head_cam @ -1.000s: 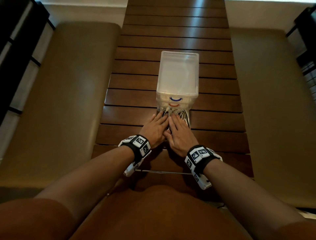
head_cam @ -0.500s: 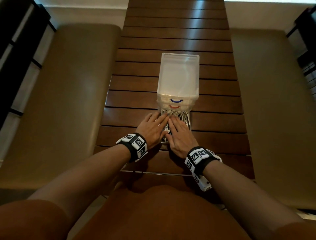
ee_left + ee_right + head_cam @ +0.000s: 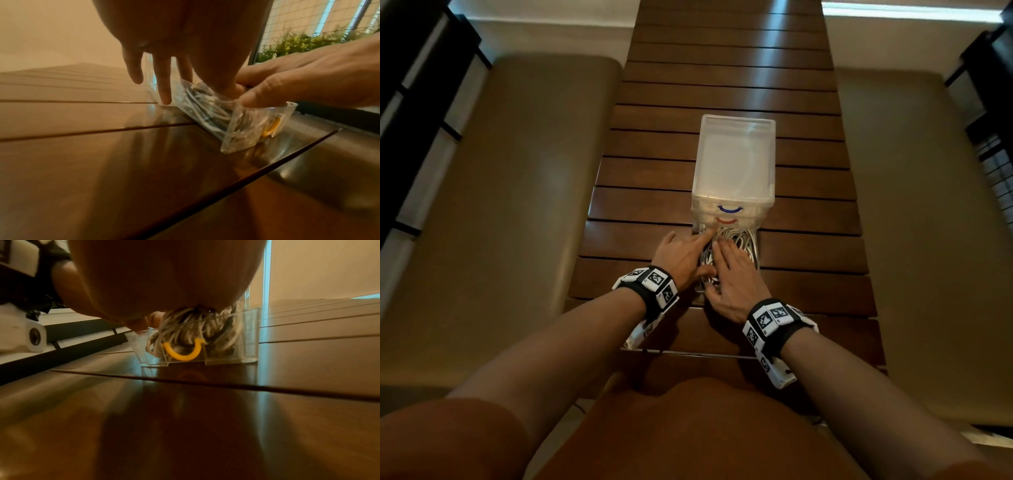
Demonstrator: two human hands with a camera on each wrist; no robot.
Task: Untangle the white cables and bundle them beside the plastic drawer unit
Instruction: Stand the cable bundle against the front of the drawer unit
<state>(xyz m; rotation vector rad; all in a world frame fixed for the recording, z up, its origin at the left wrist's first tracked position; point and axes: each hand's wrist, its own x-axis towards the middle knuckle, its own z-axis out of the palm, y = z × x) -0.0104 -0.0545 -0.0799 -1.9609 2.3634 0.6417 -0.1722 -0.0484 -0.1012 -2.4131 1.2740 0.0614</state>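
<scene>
A clear plastic drawer unit (image 3: 734, 164) stands mid-table, with a blue and a red handle on its shut drawers. Its bottom drawer (image 3: 249, 344), the one with a yellow handle (image 3: 183, 353), is pulled out toward me. Tangled white cables (image 3: 739, 238) fill it. My left hand (image 3: 681, 253) reaches in from the left with straight fingers (image 3: 164, 81), the index stretched toward the red handle. My right hand (image 3: 736, 277) lies over the pile, and the cables (image 3: 185, 332) bunch up into its palm. The right fingertips are hidden.
The table (image 3: 654, 178) is of dark wooden slats with narrow gaps. Padded tan benches (image 3: 500, 205) run along both sides. A metal rail (image 3: 688, 353) crosses the near edge under my wrists. A window with green plants (image 3: 298, 42) shows at the right.
Both hands have slid a little further into the drawer. The left index now stretches up to the unit's front, and the right hand covers more of the cables.
</scene>
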